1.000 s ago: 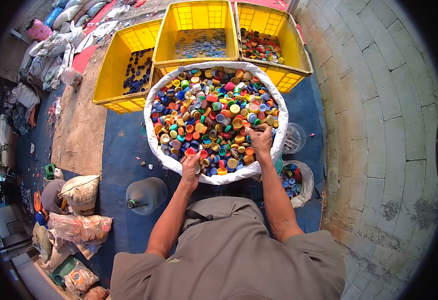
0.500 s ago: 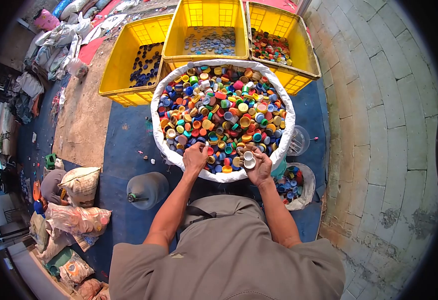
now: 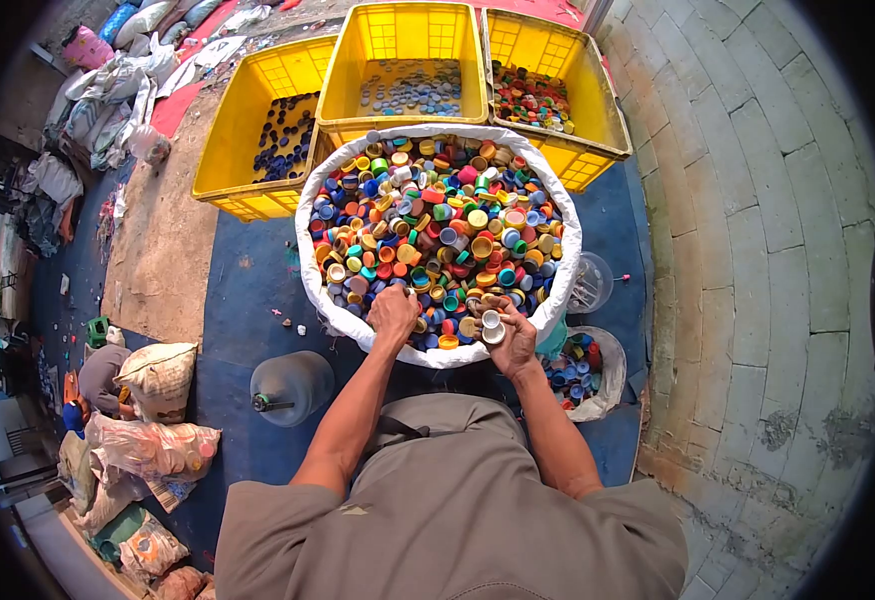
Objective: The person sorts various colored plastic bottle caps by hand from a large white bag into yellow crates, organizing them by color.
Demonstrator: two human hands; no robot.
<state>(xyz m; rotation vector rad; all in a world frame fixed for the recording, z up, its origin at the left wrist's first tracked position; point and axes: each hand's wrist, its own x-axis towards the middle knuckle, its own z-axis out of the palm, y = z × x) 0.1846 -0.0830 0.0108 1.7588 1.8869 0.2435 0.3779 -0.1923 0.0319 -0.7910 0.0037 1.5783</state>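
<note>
A round white sack (image 3: 574,225) full of mixed coloured bottle caps (image 3: 438,215) stands in front of me. Two white bottle caps (image 3: 494,328) lie in my right hand (image 3: 514,345), whose fingers curl around them at the sack's near rim. A tan cap sits by its fingertips. My left hand (image 3: 395,313) reaches over the near rim with its fingers bent together among the caps. Whatever those fingers pinch is hidden or too small to name.
Behind the sack are three yellow crates: the left crate (image 3: 220,150) has dark blue caps, the middle crate (image 3: 332,80) pale blue ones, the right crate (image 3: 598,110) mostly red ones. A clear jug (image 3: 298,388), a smaller sack (image 3: 613,375) and a clear tub (image 3: 598,283) flank me.
My left hand has shifted a little to the right, and the red cap by its fingertips no longer shows there. My right hand still holds the white caps. The whole view has shifted slightly.
</note>
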